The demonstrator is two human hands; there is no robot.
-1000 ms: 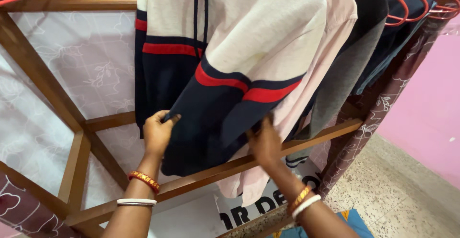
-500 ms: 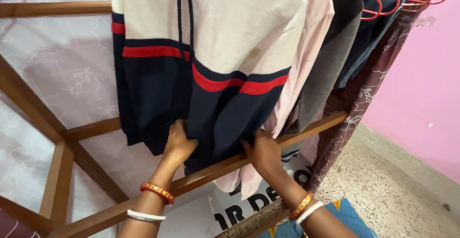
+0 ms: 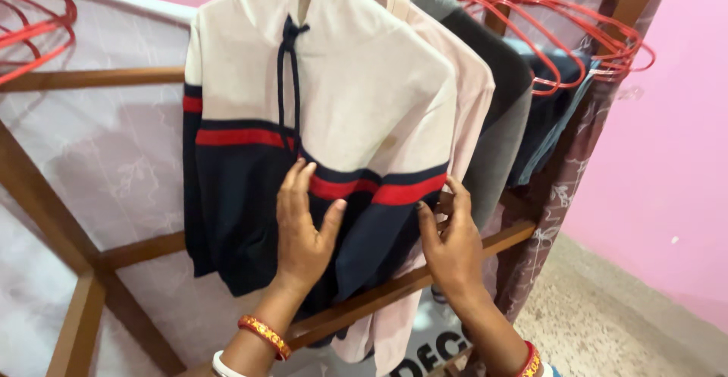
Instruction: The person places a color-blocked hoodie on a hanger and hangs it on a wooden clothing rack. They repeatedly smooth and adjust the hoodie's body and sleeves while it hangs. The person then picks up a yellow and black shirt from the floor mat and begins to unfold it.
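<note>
A: What changed with the hooded sweater (image 3: 334, 119) on the wooden rack (image 3: 144, 248)?

B: Both hands let go of its hem and moved up. The left hand (image 3: 303, 229) lies flat and open on the navy front; the right hand (image 3: 451, 244) touches its side edge (fingers loose, gripping nothing). It hangs straight now.

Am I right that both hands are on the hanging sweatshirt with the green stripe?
Not quite: the stripe is red, not green. The head view shows the left hand and right hand on the hanging sweatshirt.
</note>
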